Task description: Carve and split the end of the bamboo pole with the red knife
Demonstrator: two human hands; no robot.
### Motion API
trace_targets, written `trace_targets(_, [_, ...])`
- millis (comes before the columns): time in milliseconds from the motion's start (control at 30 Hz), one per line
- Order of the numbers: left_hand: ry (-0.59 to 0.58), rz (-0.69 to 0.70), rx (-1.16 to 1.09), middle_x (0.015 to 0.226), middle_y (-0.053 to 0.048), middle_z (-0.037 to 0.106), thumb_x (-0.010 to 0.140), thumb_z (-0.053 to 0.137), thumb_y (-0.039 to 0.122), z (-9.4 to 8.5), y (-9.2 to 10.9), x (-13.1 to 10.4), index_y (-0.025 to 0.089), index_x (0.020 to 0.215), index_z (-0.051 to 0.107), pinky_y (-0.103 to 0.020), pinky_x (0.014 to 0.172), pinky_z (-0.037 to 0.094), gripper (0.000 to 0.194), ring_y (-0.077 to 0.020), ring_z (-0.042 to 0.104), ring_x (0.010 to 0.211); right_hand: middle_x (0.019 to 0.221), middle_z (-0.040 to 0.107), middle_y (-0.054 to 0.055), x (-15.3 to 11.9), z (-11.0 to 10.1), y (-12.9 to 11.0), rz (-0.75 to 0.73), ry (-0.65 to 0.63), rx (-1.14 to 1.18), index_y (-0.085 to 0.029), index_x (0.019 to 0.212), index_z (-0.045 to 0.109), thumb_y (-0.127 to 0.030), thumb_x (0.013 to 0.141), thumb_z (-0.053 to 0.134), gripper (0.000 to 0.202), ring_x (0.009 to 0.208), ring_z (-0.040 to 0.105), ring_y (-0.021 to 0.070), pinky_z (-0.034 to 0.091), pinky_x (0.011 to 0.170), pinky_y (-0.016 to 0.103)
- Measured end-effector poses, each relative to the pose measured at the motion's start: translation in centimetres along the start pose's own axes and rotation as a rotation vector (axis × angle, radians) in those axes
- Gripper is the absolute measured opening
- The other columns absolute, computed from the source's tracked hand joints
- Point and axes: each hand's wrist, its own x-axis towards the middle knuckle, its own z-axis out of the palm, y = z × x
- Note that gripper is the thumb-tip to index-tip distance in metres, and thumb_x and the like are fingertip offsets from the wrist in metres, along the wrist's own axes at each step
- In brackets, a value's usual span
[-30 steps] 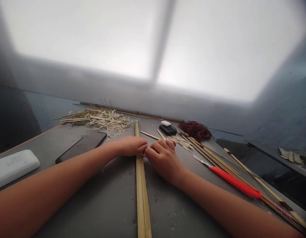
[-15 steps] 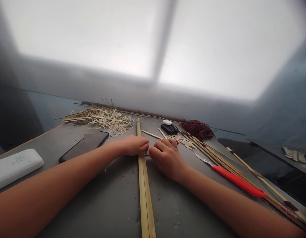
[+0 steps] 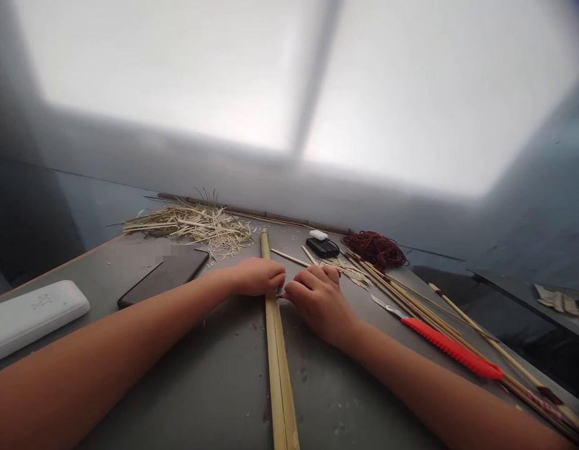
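A long pale bamboo strip [image 3: 281, 375] lies lengthwise on the grey table, a crack running along its near part. My left hand [image 3: 259, 276] is closed over the strip partway along it, the fingers curled at its right side. Just to the right, my right hand [image 3: 322, 301] is closed in a pinch on a small dark metal piece [image 3: 281, 296], whose tip touches the strip beside my left fingers. Most of that piece is hidden, so I cannot tell its kind. The strip's far end [image 3: 264, 237] sticks out beyond my left hand.
A craft knife [image 3: 451, 347] with a red handle lies right, beside thin bamboo sticks [image 3: 411, 303]. Brown cord [image 3: 374, 247] and a black device [image 3: 322, 247] sit farther back. Left are shavings [image 3: 191, 225], a dark flat tablet-like object [image 3: 165, 278] and a white case [image 3: 36, 319].
The whole view has shifted slightly. Both hands keep nearly the same place on the bamboo strip, and their grips look unchanged.
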Motion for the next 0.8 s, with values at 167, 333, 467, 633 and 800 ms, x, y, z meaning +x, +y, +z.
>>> trace_targets(167, [-0.015,-0.009,-0.014,0.088,-0.004,0.067,0.091,0.037,0.032,0.0,-0.1,0.0,0.022,0.08,0.062,-0.026,0.059,0.033,0.03,-0.0177,0.055,0.074,0.076,0.064,0.002,0.2,0.0,-0.1,-0.013,0.014,-0.008,-0.023,0.075,0.063,-0.028,0.094,0.056,0.021,0.08,0.047,0.0186,0.027,0.079,0.034])
trace_targets(333, [0.011,-0.005,-0.035,0.082,-0.003,0.066,0.089,0.04,0.03,0.0,-0.1,0.0,0.021,0.08,0.063,-0.025,0.056,0.031,0.026,-0.0167,0.051,0.07,0.075,0.063,0.001,0.0,-0.1,0.1,0.014,-0.042,0.031,-0.022,0.075,0.062,-0.027,0.093,0.057,0.019,0.079,0.047,0.018,0.027,0.078,0.034])
trace_targets(467, [0.066,0.0,-0.114,0.073,-0.002,0.063,0.086,0.044,0.027,0.1,-0.1,0.1,0.021,0.068,0.061,-0.026,0.055,0.03,0.025,-0.0167,0.049,0.064,0.079,0.065,0.002,0.0,0.3,-0.1,0.019,-0.02,0.015,-0.023,0.077,0.063,-0.03,0.093,0.059,0.018,0.08,0.048,0.0186,0.028,0.08,0.034])
trace_targets(633, [0.114,0.002,-0.194,0.067,-0.001,0.06,0.083,0.052,0.024,0.3,-0.1,0.1,0.021,0.062,0.058,-0.026,0.054,0.028,0.023,-0.0163,0.046,0.061,0.076,0.064,0.002,0.0,0.5,0.3,0.022,-0.064,0.033,-0.023,0.075,0.062,-0.03,0.094,0.056,0.022,0.079,0.047,0.019,0.028,0.078,0.034])
trace_targets(800, [0.098,-0.015,-0.175,0.072,-0.002,0.063,0.085,0.05,0.024,0.2,-0.1,-0.1,0.021,0.068,0.062,-0.026,0.056,0.03,0.021,-0.0169,0.049,0.064,0.073,0.062,0.001,-0.2,0.3,0.9,0.01,-0.12,0.07,-0.021,0.075,0.061,-0.028,0.095,0.054,0.022,0.076,0.048,0.0174,0.029,0.074,0.031])
